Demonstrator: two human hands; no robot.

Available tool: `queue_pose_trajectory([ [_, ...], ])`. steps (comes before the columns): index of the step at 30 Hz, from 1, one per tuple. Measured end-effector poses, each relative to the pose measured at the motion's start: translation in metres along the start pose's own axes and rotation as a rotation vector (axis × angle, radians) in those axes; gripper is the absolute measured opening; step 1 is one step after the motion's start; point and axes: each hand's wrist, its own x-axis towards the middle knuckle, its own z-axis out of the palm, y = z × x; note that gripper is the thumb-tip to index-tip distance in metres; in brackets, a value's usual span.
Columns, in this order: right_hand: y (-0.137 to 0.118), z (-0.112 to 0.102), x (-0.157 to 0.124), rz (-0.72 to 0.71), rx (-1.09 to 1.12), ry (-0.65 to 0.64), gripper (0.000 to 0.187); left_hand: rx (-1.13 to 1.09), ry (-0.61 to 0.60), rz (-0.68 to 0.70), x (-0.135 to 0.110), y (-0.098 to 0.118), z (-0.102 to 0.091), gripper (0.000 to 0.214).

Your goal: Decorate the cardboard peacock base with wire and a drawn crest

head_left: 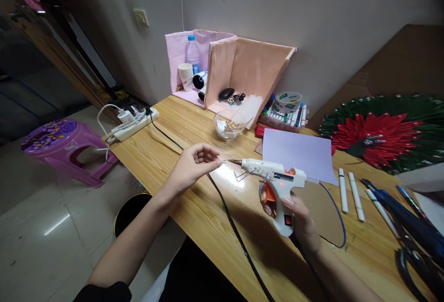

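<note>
In my right hand is a white hot glue gun with an orange trigger and a lit red light. Its nozzle points left, at the fingertips of my left hand. Those fingertips are pinched together over the table, and a tiny thin piece seems to stick out toward the nozzle; it is too small to name. A black cable runs across the tabletop below both hands. Under the gun lie a sheet of lilac paper and a brown piece with a blue edge.
Behind my hands stands a clear bowl with white bits. Pink and peach board partitions line the wall. White markers and scissors lie at right, below a red and green feathered craft. A power strip sits at the left edge.
</note>
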Motion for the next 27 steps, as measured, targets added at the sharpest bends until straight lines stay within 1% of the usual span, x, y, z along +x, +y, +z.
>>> queue_pose_trajectory([
  [15, -0.0020, -0.0006, 0.0002, 0.014, -0.047, -0.009, 0.039, 0.032, 0.017, 0.030, -0.0010, 0.0040, 0.0008, 0.028],
  [23, -0.0016, 0.0002, 0.0015, 0.009, -0.031, -0.005, 0.039, 0.036, 0.018, 0.020, -0.0010, 0.0042, 0.0003, 0.027],
  [27, 0.0011, -0.0019, -0.0005, 0.015, -0.076, 0.007, 0.039, 0.040, 0.028, 0.033, -0.0015, 0.0067, -0.0020, 0.027],
])
